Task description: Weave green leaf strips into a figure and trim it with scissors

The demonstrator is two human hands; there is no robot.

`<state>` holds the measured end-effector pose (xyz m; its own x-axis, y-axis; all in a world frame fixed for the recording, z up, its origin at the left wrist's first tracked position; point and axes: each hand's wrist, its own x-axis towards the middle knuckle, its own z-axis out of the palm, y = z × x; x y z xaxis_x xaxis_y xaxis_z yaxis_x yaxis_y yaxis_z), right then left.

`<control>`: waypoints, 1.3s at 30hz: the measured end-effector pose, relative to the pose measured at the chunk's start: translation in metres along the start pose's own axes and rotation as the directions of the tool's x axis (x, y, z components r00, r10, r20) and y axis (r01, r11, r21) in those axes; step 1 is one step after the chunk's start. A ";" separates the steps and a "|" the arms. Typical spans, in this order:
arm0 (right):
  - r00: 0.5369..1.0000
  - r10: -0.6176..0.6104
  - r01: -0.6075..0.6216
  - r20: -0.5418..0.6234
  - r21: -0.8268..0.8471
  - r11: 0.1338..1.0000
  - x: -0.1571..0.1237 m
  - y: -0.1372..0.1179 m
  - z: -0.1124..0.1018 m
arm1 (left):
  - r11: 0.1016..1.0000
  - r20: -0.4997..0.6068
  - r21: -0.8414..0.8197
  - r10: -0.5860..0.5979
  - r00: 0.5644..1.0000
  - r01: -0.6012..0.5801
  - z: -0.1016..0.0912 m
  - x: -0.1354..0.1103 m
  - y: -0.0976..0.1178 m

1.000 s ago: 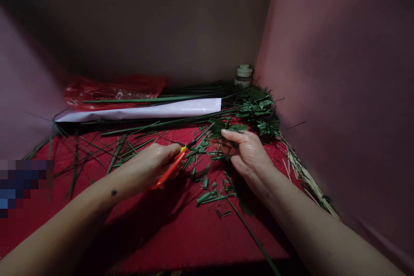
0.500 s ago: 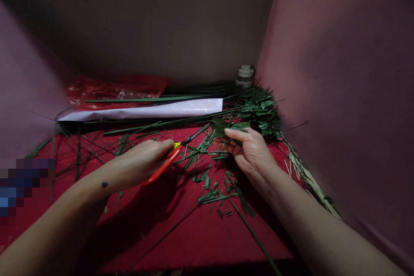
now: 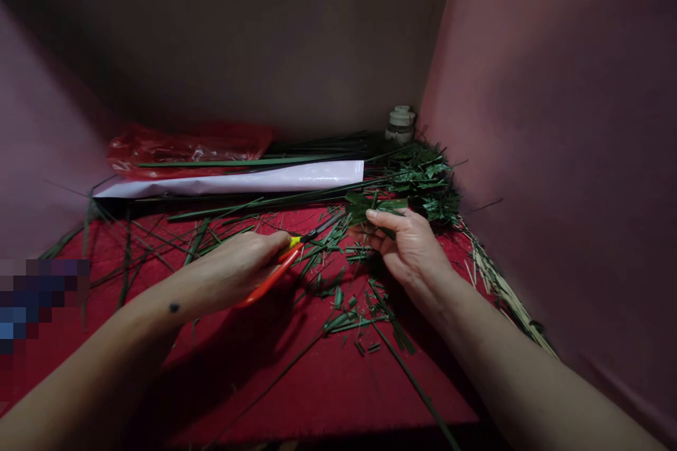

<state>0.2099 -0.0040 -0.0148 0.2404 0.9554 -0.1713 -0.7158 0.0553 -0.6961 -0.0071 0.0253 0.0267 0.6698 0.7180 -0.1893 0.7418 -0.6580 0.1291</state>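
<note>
My left hand (image 3: 240, 264) is closed round the orange handles of a pair of scissors (image 3: 285, 261), whose dark blades point right, toward my other hand. My right hand (image 3: 410, 246) pinches a small folded piece of green leaf (image 3: 373, 208) between thumb and fingers, just above the red cloth (image 3: 328, 380). Short green leaf offcuts (image 3: 343, 310) lie scattered between and below both hands.
A white paper roll (image 3: 238, 180) and long green leaf strips (image 3: 233, 163) lie across the back, with a red plastic bag (image 3: 185, 144) behind. A heap of folded green pieces (image 3: 426, 180) and a small white jar (image 3: 399, 125) sit at the back right. Pale sticks (image 3: 502, 289) line the right wall.
My left hand with the scissors has shifted slightly, the blades tilting toward the leaf piece. My right hand has stayed almost still with its leaf.
</note>
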 end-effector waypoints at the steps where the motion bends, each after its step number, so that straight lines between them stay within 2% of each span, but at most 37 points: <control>1: 1.000 -0.003 0.003 0.004 0.001 1.000 0.000 0.000 0.000 | 1.000 -0.006 -0.008 -0.001 1.000 0.001 0.000 0.000 0.000; 5: 1.000 0.009 -0.009 0.009 0.003 1.000 -0.001 -0.002 0.001 | 0.995 -0.024 -0.099 -0.004 1.000 0.002 -0.005 0.000 -0.001; 8: 1.000 0.004 -0.004 0.004 -0.023 1.000 -0.001 -0.003 0.001 | 0.956 -0.032 -0.286 -0.072 0.997 0.060 -0.008 0.000 -0.003; 12: 0.998 -0.056 0.055 -0.009 -0.073 0.996 0.003 -0.006 -0.001 | 0.748 0.004 -0.651 -0.164 0.986 0.127 -0.007 0.002 -0.002; 15: 0.986 -0.164 0.166 0.024 -0.133 0.977 0.007 -0.011 -0.005 | 0.592 0.002 -0.794 -0.220 0.976 0.135 -0.004 0.007 0.004; 18: 0.966 -0.215 0.246 0.141 -0.271 0.930 0.008 -0.015 -0.009 | 0.453 -0.085 -0.889 -0.301 0.950 0.064 0.002 0.013 0.009; 20: 0.967 -0.124 0.205 0.224 -0.386 0.900 0.005 -0.015 -0.010 | 0.377 -0.118 -0.926 -0.327 0.938 0.014 0.006 0.016 0.013; 22: 0.961 0.021 0.121 0.275 -0.490 0.863 0.001 -0.012 -0.009 | 0.340 -0.133 -0.940 -0.329 0.935 -0.014 0.009 0.018 0.017; 26: 0.905 0.265 0.010 0.332 -0.641 0.768 -0.010 -0.004 -0.005 | 0.384 -0.141 -0.923 -0.267 0.953 -0.028 0.009 0.017 0.026; 29: 0.867 0.383 -0.043 0.318 -0.719 0.694 -0.017 0.000 -0.002 | 0.421 -0.111 -0.907 -0.227 0.968 -0.005 0.010 0.017 0.031; 31: 0.835 0.445 -0.074 0.325 -0.735 0.674 -0.019 0.003 -0.002 | 0.396 -0.066 -0.918 -0.215 0.974 0.025 0.012 0.018 0.033; 33: 0.799 0.482 -0.095 0.360 -0.716 0.692 -0.019 0.005 -0.003 | 0.361 -0.022 -0.931 -0.203 0.979 0.054 0.013 0.018 0.033; 35: 0.767 0.487 -0.124 0.419 -0.647 0.752 -0.016 0.007 -0.005 | 0.338 -0.002 -0.939 -0.190 0.982 0.064 0.014 0.018 0.032; 37: 0.735 0.475 -0.189 0.483 -0.527 0.829 -0.012 0.007 -0.006 | 0.315 -0.014 -0.948 -0.193 0.981 0.049 0.015 0.017 0.028; 39: 0.703 0.484 -0.292 0.521 -0.409 0.865 -0.008 0.005 -0.008 | 0.278 -0.052 -0.960 -0.234 0.971 0.015 0.016 0.018 0.022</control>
<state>0.2101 -0.0134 -0.0228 -0.5185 0.8499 -0.0942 -0.4209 -0.3496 -0.8370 0.0204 0.0201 0.0105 0.4786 0.8627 -0.1631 0.2473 0.0458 0.9679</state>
